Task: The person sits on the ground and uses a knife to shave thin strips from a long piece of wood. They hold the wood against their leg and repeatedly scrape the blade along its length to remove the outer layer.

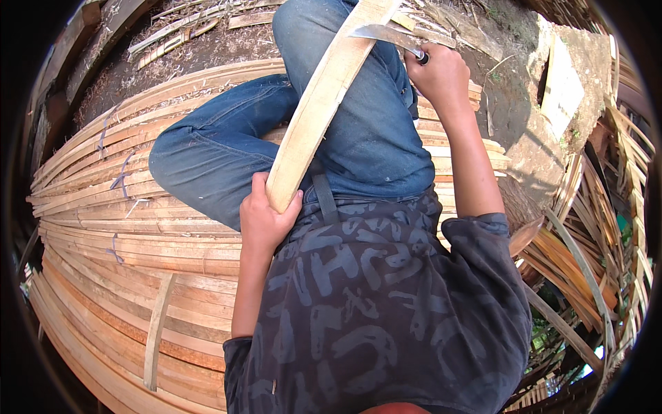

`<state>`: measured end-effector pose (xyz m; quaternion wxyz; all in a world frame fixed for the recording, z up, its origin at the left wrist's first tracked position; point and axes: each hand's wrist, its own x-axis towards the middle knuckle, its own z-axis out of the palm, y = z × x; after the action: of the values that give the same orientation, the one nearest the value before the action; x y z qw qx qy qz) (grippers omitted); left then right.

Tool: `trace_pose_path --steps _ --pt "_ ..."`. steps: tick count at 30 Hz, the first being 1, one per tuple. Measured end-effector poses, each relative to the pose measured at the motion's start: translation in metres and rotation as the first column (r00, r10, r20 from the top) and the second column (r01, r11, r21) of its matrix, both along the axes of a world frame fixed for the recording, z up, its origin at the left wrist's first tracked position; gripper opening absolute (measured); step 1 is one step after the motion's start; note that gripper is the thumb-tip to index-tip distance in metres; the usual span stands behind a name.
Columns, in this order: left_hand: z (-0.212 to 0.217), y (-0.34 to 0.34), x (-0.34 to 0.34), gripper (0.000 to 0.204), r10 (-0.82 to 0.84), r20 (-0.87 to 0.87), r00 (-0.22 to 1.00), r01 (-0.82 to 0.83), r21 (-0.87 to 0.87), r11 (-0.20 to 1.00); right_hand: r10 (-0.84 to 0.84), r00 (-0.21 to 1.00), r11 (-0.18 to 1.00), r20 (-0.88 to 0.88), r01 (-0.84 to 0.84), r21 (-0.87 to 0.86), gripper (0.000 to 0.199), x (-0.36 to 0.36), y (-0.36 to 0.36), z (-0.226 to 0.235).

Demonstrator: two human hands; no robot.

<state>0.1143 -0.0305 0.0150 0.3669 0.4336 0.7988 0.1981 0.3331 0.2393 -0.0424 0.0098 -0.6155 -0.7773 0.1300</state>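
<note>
A long pale bamboo slat (324,96) slants up across my lap and over my raised thigh. Round its lower end my left hand (265,215) is closed, thumb on one side. My right hand (441,74) grips the dark handle of a knife (386,34) at the upper right. Its curved metal blade points left, and the tip lies across the slat near the far end. From this angle I cannot tell how deep the edge sits in the wood. My legs in blue jeans (227,131) are folded beneath the slat.
Bundles of long wooden strips (138,228), tied with purplish cord (121,176), lie under and left of me. One short loose strip (158,331) rests across them. Shavings and offcuts (186,41) litter the ground ahead. More split strips (579,269) are heaped at right.
</note>
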Motion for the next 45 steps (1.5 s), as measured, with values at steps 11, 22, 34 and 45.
trace_pose_path --steps 11,22,34,45 --pt "0.003 0.005 0.014 0.037 0.094 0.032 0.995 -0.095 0.009 0.995 0.014 0.984 0.983 0.179 -0.046 0.178 0.026 -0.007 0.063 -0.019" --pt "0.0 0.01 0.011 0.04 0.047 -0.054 0.997 -0.049 -0.043 0.998 0.007 0.99 0.984 0.14 -0.031 0.176 0.025 -0.014 0.048 -0.015" --pt "-0.012 0.007 -0.008 0.036 0.087 0.175 0.981 -0.088 -0.004 0.996 0.097 0.828 0.936 -0.553 -0.264 -0.232 0.035 -0.022 -0.024 0.045" --pt "0.005 0.0 -0.022 0.04 0.029 0.014 0.999 -0.028 -0.072 0.997 -0.587 0.311 0.646 -0.747 -0.376 -0.664 0.041 0.001 -0.053 0.061"
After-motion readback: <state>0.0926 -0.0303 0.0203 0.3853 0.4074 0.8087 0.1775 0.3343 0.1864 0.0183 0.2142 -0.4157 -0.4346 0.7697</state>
